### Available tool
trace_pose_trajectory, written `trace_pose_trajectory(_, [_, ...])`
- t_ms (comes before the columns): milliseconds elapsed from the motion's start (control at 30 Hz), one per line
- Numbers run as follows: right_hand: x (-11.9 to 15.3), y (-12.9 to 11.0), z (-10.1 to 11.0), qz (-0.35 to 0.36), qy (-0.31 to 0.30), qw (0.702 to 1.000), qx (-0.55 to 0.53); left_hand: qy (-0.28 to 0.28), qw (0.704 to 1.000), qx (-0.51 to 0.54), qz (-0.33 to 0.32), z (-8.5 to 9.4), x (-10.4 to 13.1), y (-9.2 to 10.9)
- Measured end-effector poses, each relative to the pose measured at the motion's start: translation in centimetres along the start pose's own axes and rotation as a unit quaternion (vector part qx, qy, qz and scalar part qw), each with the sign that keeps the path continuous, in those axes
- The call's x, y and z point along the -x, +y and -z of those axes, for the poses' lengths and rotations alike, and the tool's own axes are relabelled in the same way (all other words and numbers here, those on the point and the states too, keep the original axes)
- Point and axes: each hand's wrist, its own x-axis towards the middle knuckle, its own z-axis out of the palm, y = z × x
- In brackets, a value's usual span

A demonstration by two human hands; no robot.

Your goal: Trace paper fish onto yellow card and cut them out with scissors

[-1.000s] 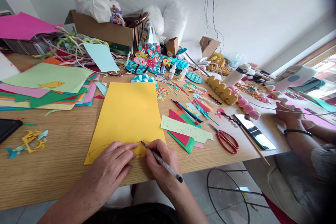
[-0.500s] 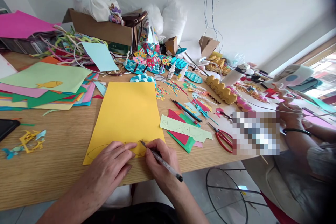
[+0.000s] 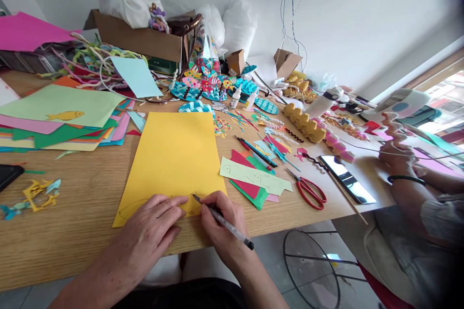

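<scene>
A yellow sheet of paper [image 3: 177, 149] lies on the wooden table in front of me, with fish outlines drawn along its near edge. My left hand [image 3: 155, 224] rests flat on the sheet's lower edge, fingers stretched out and partly covering the drawing. In my right hand [image 3: 224, 224] is a pen [image 3: 232, 228] with a clear barrel and black end, its tip on the paper near a drawn line. Just right of that hand lies a pale green strip [image 3: 268, 179] with fish outlines, over red and green paper scraps.
Red-handled scissors [image 3: 311, 192], pens [image 3: 257, 152] and a phone [image 3: 348, 179] lie to the right. Coloured paper [image 3: 61, 106] is stacked at left, near yellow offcuts [image 3: 41, 195]. Behind are glue bottles [image 3: 235, 98] and fish crafts [image 3: 206, 82]. Another person's hands [image 3: 398, 157] are at far right.
The view has shifted very slightly. Both my hands and the pen stay nearly in place; short lines by the pen now show a little more. The phone, blurred out before, is visible.
</scene>
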Motion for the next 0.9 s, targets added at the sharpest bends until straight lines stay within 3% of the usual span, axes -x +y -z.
trace_pose_trajectory(900, [-0.01,-0.10,-0.10,-0.009,0.005,1.000,-0.005,-0.009,1.000,-0.005,-0.009,0.01,-0.02,-0.12])
